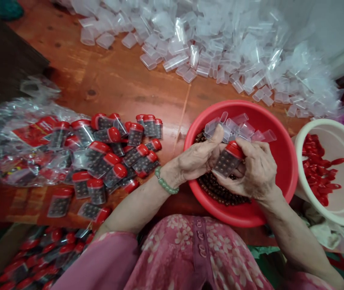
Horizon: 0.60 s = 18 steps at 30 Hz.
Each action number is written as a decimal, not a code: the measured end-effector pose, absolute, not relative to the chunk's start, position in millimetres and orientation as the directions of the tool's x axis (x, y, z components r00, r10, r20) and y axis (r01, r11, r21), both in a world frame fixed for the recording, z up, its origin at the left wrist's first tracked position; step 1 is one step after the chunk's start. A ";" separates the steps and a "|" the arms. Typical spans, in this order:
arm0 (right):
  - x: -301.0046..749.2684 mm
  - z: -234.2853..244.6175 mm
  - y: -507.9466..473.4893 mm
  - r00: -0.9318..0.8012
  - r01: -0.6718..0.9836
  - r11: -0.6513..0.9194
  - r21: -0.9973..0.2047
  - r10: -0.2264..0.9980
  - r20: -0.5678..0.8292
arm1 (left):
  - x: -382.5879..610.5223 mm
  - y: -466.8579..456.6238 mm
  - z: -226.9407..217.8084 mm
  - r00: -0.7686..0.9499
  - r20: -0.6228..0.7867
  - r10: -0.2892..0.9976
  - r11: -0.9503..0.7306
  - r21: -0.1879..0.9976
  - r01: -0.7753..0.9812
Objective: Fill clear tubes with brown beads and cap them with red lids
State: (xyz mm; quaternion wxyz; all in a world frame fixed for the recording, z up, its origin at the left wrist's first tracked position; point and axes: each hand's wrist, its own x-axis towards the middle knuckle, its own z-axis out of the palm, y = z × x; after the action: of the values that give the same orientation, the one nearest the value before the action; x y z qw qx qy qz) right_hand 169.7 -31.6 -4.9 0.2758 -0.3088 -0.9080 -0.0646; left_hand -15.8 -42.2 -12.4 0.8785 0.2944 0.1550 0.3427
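Both my hands hold one small clear container [228, 160] filled with dark brown beads and topped by a red cap [235, 149]. My left hand [197, 159] grips its side, thumb raised. My right hand [255, 171] wraps its lower end, fingers pressed at the cap. They hover over a red bowl [280, 133] that holds loose brown beads [217, 191] and several empty clear containers [238, 125]. A green bead bracelet [166, 183] circles my left wrist.
A cream bowl [332, 209] of red caps [318, 169] stands at the right. Several filled, capped containers [111, 155] lie in a pile on the wooden table [114, 80], some on plastic wrap [15, 133]. A big heap of empty clear containers [220, 44] covers the far side.
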 end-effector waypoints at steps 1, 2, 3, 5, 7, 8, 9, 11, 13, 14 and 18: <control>170.6 -5.6 -31.6 -0.654 0.604 0.796 -0.049 0.530 0.540 | -14.8 -42.6 -12.9 0.712 -0.065 0.699 0.585 0.624 -0.518; 171.4 -6.2 -31.5 -0.656 0.599 0.799 -0.047 0.524 0.543 | -13.7 -43.0 -13.6 0.704 -0.069 0.707 0.583 0.621 -0.524; 171.9 -6.4 -31.4 -0.660 0.583 0.811 -0.050 0.509 0.553 | -12.6 -43.4 -14.4 0.693 -0.084 0.716 0.582 0.619 -0.527; 172.3 -6.4 -31.0 -0.667 0.536 0.842 -0.063 0.468 0.579 | -10.3 -44.0 -16.4 0.657 -0.136 0.741 0.583 0.617 -0.529; 171.8 -6.0 -30.4 -0.675 0.512 0.857 -0.063 0.447 0.587 | -8.1 -44.1 -18.8 0.623 -0.185 0.760 0.584 0.617 -0.528; 171.3 -5.8 -29.8 -0.683 0.514 0.856 -0.053 0.446 0.579 | -7.1 -43.8 -19.8 0.615 -0.204 0.762 0.588 0.616 -0.524; 170.5 -5.6 -29.2 -0.692 0.519 0.854 -0.039 0.446 0.567 | -6.1 -43.3 -20.6 0.613 -0.223 0.758 0.598 0.614 -0.516; 168.1 -5.1 -27.9 -0.717 0.511 0.859 -0.004 0.429 0.550 | -4.3 -42.0 -21.2 0.606 -0.263 0.751 0.617 0.608 -0.500; 164.6 -4.3 -27.4 -0.738 0.490 0.871 0.029 0.397 0.546 | -2.4 -41.8 -21.0 0.558 -0.301 0.774 0.604 0.615 -0.506; 162.6 -3.6 -27.7 -0.744 0.481 0.876 0.041 0.383 0.547 | -1.6 -42.8 -21.3 0.507 -0.316 0.802 0.577 0.629 -0.520; 152.7 -0.9 -33.1 -0.766 0.472 0.879 0.066 0.371 0.526 | -3.9 -55.5 -31.0 0.171 -0.330 0.928 0.371 0.823 -0.429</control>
State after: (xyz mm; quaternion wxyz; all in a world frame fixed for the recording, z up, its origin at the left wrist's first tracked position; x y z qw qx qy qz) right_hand 152.7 -33.1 -0.9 0.2576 -0.2255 -0.9345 -0.0977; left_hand -3.9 -55.5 -31.0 0.7080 0.2907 0.4296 0.4793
